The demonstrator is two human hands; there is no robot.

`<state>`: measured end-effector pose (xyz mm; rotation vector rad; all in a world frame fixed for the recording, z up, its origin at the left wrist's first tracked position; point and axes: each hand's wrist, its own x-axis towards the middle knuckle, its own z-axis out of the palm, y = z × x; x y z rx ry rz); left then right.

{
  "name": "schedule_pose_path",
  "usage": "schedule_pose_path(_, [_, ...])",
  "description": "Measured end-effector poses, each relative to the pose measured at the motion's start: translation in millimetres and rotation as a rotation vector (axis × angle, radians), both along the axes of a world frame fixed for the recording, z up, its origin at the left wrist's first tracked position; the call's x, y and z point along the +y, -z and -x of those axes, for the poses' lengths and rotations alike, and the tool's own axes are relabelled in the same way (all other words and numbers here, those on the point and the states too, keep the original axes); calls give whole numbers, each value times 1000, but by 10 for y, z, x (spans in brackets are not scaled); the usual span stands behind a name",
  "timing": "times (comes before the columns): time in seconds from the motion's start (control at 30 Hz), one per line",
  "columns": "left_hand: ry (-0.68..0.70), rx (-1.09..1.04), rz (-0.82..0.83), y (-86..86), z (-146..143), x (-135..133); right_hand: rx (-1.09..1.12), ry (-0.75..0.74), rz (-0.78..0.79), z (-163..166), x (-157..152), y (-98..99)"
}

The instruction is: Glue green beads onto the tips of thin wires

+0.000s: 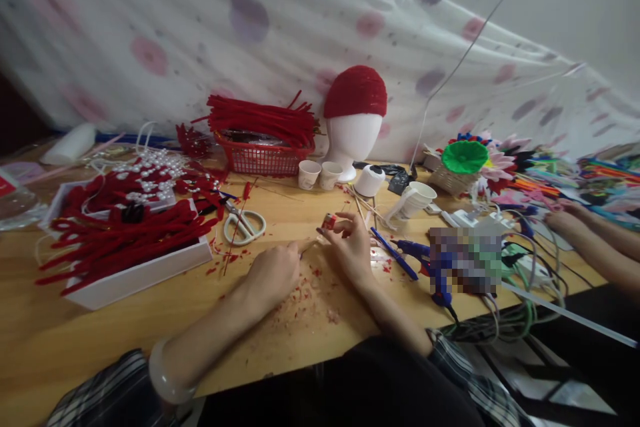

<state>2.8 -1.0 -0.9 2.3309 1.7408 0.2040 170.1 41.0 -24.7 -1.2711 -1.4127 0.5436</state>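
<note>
My left hand [273, 273] is closed in a pinch above the wooden table, fingertips pointing toward my right hand; what it pinches is too small to make out. My right hand [354, 250] curls around a small red lighter [329, 221], held just beyond the left fingertips. Red fibre scraps [315, 273] lie scattered on the tabletop under and around both hands. A blue pen [395, 255] rests right of my right hand. White-handled scissors [244, 225] lie beyond my left hand.
At left, a white box [145, 280] holds red fuzzy stems and pearl sprays. Behind stand a red basket [270, 157], paper cups [309, 175], a capped foam head [353, 137] and thread cone [370, 181]. Blue glue guns [440, 280], cables and another person's arms [580, 240] are at right.
</note>
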Motion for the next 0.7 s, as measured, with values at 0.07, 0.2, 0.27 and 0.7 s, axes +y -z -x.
schedule_pose_path(0.07, [-10, -4, 7, -20, -3, 1, 4, 8, 4, 10, -7, 1])
schedule_pose_path(0.2, [-18, -11, 16, -39, -1, 8, 3, 23, 4, 25, 0, 10])
schedule_pose_path(0.27, [-19, -17, 15, -35, 6, 13, 10, 22, 7, 18, 13, 8])
schedule_pose_path(0.7, [-6, -183, 88, 26, 54, 52, 572, -186, 249, -44, -238, -148])
